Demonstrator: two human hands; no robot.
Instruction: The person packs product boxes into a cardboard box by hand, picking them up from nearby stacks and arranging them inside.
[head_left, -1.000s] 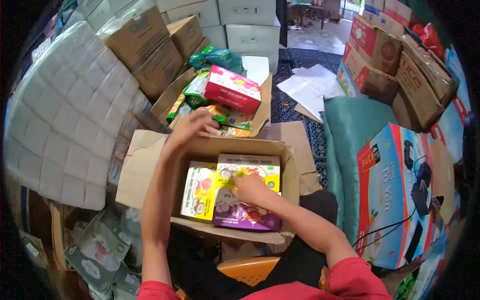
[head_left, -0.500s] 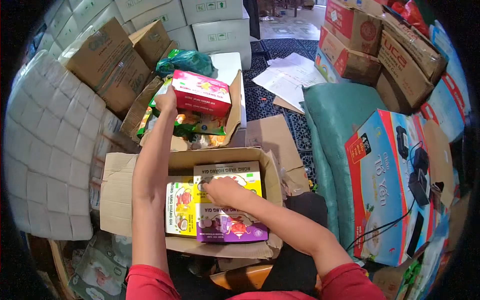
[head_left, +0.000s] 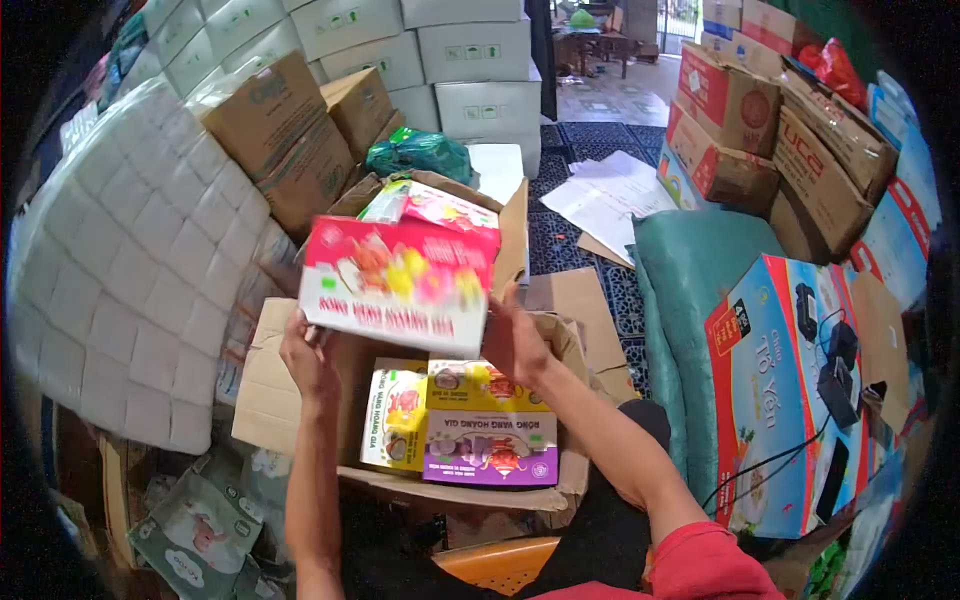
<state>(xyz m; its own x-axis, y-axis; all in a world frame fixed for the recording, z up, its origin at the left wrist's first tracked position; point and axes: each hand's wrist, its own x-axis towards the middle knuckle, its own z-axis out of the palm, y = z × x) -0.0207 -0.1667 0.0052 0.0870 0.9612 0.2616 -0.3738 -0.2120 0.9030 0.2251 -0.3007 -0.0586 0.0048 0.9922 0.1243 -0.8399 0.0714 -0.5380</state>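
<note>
A red and white food box point(head_left: 395, 285) with flower pictures is raised over an open carton, slightly blurred. My left hand point(head_left: 312, 352) grips its lower left corner, and my right hand point(head_left: 516, 338) is closed against its right side. Inside the open cardboard carton point(head_left: 350, 480) below lie a yellow and white box point(head_left: 392, 415) and a purple box point(head_left: 490, 455). Another yellow box point(head_left: 455, 385) lies behind the purple one, partly covered by the raised box. Farther back, a second carton point(head_left: 515, 225) holds another pink and white box point(head_left: 450, 207).
White cartons point(head_left: 480, 55) are stacked at the back, with brown cartons point(head_left: 270, 115) before them. A white wrapped stack point(head_left: 130, 270) stands at left. At right are a green sack point(head_left: 700, 260) and a blue carton point(head_left: 785, 390) with black adapters and cable. Papers point(head_left: 610, 200) lie on the patterned floor.
My left hand has brought the red and white box from the rear carton toward me, above the front carton. My right hand has left the boxes below and come to its right side.
</note>
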